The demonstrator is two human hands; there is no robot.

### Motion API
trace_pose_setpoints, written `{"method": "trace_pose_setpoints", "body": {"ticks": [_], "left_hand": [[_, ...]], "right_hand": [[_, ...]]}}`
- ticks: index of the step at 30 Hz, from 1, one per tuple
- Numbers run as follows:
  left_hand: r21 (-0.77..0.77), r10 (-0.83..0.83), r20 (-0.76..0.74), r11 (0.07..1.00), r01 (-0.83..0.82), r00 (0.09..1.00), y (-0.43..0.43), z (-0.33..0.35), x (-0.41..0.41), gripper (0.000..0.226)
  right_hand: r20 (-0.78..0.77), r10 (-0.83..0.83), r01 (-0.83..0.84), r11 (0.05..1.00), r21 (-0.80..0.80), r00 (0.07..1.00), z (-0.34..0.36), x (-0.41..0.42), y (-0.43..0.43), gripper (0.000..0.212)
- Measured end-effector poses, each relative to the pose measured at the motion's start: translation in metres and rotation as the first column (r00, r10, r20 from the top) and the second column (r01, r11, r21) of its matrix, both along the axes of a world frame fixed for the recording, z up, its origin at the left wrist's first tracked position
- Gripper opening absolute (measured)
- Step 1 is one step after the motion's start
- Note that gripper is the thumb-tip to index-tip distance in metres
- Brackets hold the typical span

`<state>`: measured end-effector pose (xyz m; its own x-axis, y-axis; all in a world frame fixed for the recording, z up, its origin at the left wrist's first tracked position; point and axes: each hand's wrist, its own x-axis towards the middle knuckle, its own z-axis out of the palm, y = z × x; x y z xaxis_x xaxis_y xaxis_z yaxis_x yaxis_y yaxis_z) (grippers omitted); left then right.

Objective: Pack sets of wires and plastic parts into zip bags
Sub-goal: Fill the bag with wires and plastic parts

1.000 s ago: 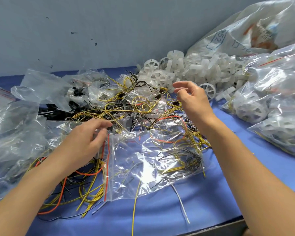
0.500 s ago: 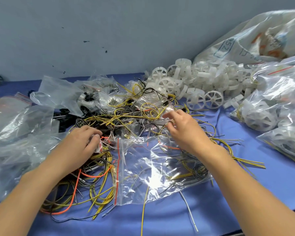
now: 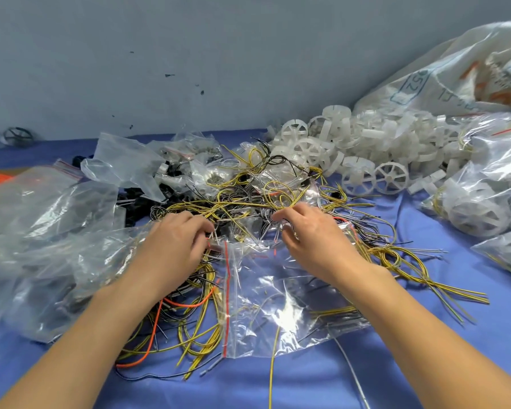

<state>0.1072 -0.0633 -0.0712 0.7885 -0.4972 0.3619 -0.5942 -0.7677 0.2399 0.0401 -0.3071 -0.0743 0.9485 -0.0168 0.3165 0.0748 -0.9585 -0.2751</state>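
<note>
- Currently, left hand (image 3: 174, 242) and right hand (image 3: 311, 236) curl fingers into the wire tangle (image 3: 242, 202) just behind the zip bag (image 3: 281, 293) (exact hold cannot be told).
- Isolate one set; lift slowly to shed snagged loops.

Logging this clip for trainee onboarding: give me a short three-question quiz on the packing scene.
1. True or false: the pile of white spoked plastic wheels lies to the person's left.
2. The seal strip on the clear plastic zip bag nearest the person is: A red, B green, C black.
3. What colour is the cloth table cover?
Key: 1 false; 2 A; 3 blue.
</note>
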Motion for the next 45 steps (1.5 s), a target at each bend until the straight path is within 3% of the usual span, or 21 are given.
{"method": "trace_pose_setpoints", "body": {"ticks": [3, 7, 13, 16, 20, 23, 27, 30, 35, 38, 40, 41, 44, 45], "left_hand": [[0.019, -0.091, 0.027, 0.996, 0.091, 0.995, -0.008, -0.003, -0.002, 0.028], [0.234, -0.18, 0.079, 0.959, 0.157, 0.981, -0.014, -0.007, 0.001, 0.031], [0.336, -0.062, 0.102, 0.942, 0.024, 0.993, -0.018, -0.01, 0.001, 0.034], [0.393, -0.036, 0.104, 0.919, -0.008, 0.994, -0.022, -0.009, 0.002, 0.037], [0.489, -0.01, 0.096, 0.872, -0.038, 0.995, -0.028, -0.011, -0.001, 0.042], [0.497, -0.032, 0.081, 0.868, -0.012, 0.996, -0.026, -0.011, -0.003, 0.052], [0.36, -0.04, 0.062, 0.933, 0.015, 0.997, -0.022, -0.013, -0.002, 0.061], [-0.019, -0.058, -0.014, 0.998, 0.057, 0.998, -0.024, -0.011, -0.003, 0.046], [-0.491, -0.043, 0.002, 0.87, 0.038, 0.999, -0.021, 0.007, -0.007, 0.02], [-0.708, -0.146, -0.173, 0.706, -0.02, 0.974, -0.01, 0.029, -0.011, 0.011], [-0.77, -0.316, -0.331, 0.635, -0.061, 0.889, -0.004, 0.042, -0.018, 0.011], [-0.759, -0.393, -0.405, 0.647, -0.064, 0.825, -0.001, 0.047, -0.022, 0.01], [-0.65, -0.502, -0.588, 0.76, -0.001, 0.634, 0.003, 0.05, -0.035, 0.016], [-0.588, -0.477, -0.62, 0.808, 0.034, 0.623, 0.002, 0.048, -0.04, 0.014]], "right_hand": [[0.004, -0.005, 0.005, 1.0, -0.01, 1.0, -0.001, 0.0, 0.003, 0.033], [0.03, -0.004, 0.004, 1.0, -0.001, 1.0, 0.002, -0.001, 0.004, 0.033], [0.104, 0.021, -0.025, 0.999, 0.031, 0.994, 0.01, -0.005, 0.006, 0.031], [0.168, 0.134, -0.142, 0.989, 0.036, 0.977, 0.015, -0.012, 0.021, 0.03], [0.222, 0.36, -0.348, 0.933, -0.092, 0.906, 0.016, -0.021, 0.046, 0.027], [0.172, 0.472, -0.444, 0.878, -0.177, 0.865, 0.01, -0.029, 0.063, 0.033], [0.131, 0.512, -0.48, 0.851, -0.214, 0.849, 0.002, -0.032, 0.072, 0.035], [0.147, 0.483, -0.453, 0.869, -0.197, 0.863, 0.004, -0.032, 0.068, 0.027], [0.214, 0.393, -0.382, 0.92, -0.093, 0.894, 0.007, -0.032, 0.062, 0.026], [0.29, 0.316, -0.341, 0.939, 0.039, 0.903, 0.005, -0.03, 0.059, 0.027], [0.339, 0.256, -0.316, 0.939, 0.134, 0.905, 0.004, -0.028, 0.057, 0.025], [0.363, 0.226, -0.305, 0.936, 0.176, 0.904, 0.004, -0.027, 0.056, 0.022], [0.423, 0.15, -0.282, 0.921, 0.268, 0.894, 0.007, -0.025, 0.055, 0.018], [0.437, 0.141, -0.284, 0.916, 0.282, 0.888, 0.008, -0.026, 0.055, 0.017]]}}
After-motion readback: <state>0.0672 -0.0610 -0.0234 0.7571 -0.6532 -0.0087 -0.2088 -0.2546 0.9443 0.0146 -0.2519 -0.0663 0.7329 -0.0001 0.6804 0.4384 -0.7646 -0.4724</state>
